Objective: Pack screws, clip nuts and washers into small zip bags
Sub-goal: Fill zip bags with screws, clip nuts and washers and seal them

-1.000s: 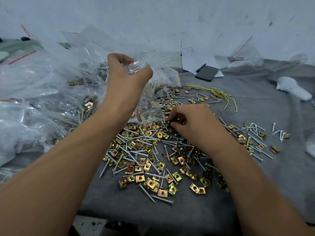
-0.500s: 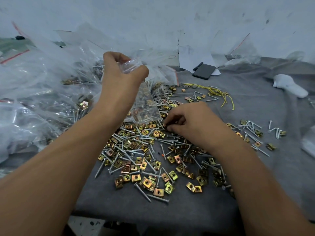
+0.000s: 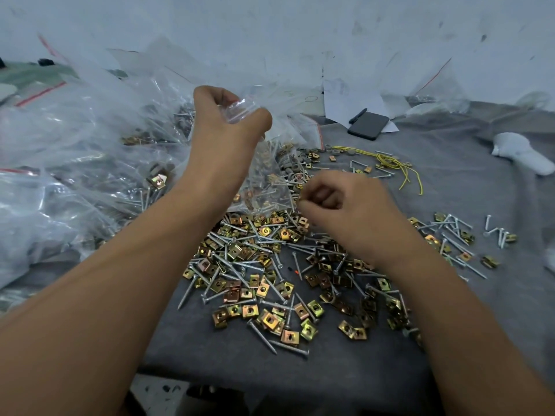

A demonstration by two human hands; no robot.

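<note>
bagged heap (image 3: 75, 163) blocks left; bare cloth (image 3: 468, 187) open right.

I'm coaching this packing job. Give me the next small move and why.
Probably carry the right hand up to the mouth of the small zip bag. Its fingers are curled, seemingly pinching a small part above the pile of clip nuts and screws, and the left hand holds the bag raised.

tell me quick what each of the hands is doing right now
Left hand: closed on the top of a small clear zip bag, holding it up.
Right hand: fingers curled above the pile of clip nuts; what it pinches cannot be told.
</note>
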